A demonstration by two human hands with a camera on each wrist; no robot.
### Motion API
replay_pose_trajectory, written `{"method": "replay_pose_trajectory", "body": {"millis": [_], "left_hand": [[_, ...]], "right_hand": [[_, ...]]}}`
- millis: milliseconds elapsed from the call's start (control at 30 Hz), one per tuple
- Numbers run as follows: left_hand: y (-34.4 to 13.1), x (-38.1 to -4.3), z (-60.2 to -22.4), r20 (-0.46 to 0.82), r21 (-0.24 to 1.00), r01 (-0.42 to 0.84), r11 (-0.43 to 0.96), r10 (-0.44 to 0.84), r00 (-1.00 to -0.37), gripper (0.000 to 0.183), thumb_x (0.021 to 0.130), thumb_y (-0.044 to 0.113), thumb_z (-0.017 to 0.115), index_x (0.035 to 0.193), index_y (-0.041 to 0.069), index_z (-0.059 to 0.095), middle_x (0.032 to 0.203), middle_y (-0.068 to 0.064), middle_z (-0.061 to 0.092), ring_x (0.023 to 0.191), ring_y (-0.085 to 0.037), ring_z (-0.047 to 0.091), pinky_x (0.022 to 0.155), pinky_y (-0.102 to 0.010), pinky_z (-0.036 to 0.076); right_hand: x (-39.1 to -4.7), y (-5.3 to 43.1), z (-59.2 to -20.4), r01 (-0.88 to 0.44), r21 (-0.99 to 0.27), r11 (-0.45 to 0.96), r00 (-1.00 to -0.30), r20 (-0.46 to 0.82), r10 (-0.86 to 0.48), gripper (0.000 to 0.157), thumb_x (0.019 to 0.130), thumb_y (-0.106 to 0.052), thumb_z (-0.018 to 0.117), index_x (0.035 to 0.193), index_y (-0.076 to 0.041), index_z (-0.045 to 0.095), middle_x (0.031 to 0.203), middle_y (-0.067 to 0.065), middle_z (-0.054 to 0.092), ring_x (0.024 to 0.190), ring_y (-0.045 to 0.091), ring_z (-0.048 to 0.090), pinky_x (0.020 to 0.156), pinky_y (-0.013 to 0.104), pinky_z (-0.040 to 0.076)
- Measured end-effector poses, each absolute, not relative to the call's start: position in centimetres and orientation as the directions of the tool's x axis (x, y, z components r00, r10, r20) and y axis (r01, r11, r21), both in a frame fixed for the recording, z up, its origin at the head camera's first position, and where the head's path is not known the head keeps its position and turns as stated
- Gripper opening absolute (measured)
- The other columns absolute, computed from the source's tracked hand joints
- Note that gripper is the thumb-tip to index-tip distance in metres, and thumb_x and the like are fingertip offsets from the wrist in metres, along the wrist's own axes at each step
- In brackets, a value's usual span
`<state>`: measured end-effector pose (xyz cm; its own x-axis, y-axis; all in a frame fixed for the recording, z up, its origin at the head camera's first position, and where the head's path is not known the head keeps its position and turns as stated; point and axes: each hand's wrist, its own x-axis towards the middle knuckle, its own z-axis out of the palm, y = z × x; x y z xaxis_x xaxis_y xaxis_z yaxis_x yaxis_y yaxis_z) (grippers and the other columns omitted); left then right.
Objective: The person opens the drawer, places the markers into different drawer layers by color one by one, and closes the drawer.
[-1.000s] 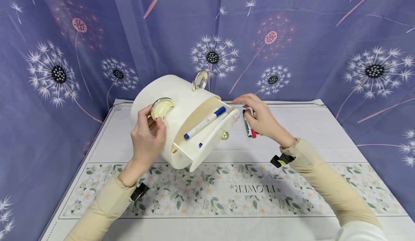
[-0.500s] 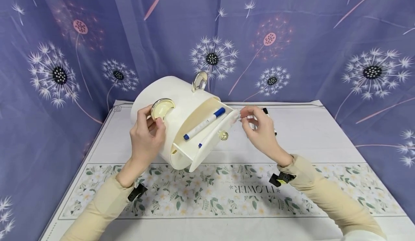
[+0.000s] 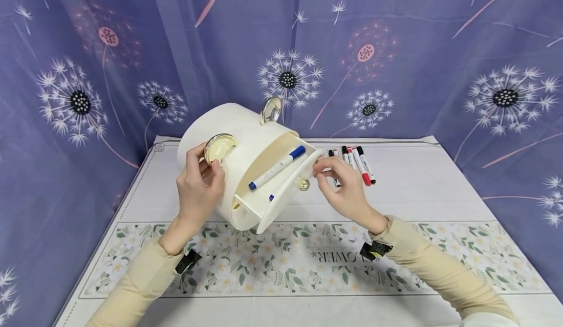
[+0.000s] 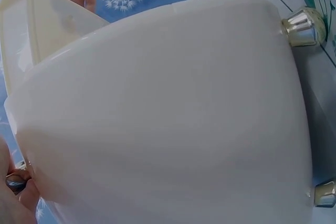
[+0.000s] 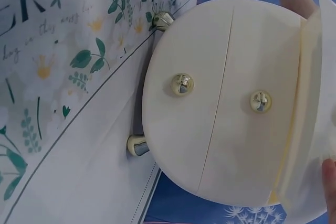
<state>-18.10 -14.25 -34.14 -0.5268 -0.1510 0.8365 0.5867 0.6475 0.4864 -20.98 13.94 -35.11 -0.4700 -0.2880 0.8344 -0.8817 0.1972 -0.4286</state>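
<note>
A white rounded drawer box [image 3: 228, 121] with gold ear-shaped trims stands turned to the right. My left hand [image 3: 200, 185] grips its near gold ear [image 3: 221, 147], thumb on the front; in the left wrist view fingers [image 4: 21, 200] pinch the ear's rim. The top drawer [image 3: 288, 190] is pulled out, with a blue-capped marker [image 3: 277, 168] lying across it and a small blue tip showing beside its front panel. My right hand [image 3: 345, 185] touches the panel's outer face, beside the gold knob [image 3: 303, 184]; one fingertip [image 5: 329, 174] rests there in the right wrist view.
Several black and red markers [image 3: 364, 165] lie on the table behind my right hand. Two lower drawers with gold knobs [image 5: 182, 84] are closed. Gold feet [image 5: 137, 145] carry the box. A floral runner [image 3: 264, 263] crosses the table; a dandelion curtain [image 3: 396, 33] hangs behind.
My right hand has come left from over the loose markers to the drawer's front panel, leaving those markers in view. My left hand, the box and the blue marker have barely moved.
</note>
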Motion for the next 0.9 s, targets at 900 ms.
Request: {"method": "replay_pose_trajectory", "body": {"millis": [900], "left_hand": [[-14.1, -18.2, -34.3, 0.843, 0.487, 0.596, 0.638, -0.164, -0.513, 0.034, 0.083, 0.004, 0.051, 0.115, -0.007, 0.049, 0.102, -0.023, 0.062, 0.083, -0.033, 0.067, 0.077, -0.008, 0.049]], "right_hand": [[-20.8, 13.1, -36.0, -0.96, -0.194, 0.204, -0.255, 0.904, -0.343, 0.018, 0.076, -0.01, 0.071, 0.092, -0.002, 0.069, 0.09, 0.009, 0.067, 0.089, 0.021, 0.061, 0.086, 0.026, 0.051]]}}
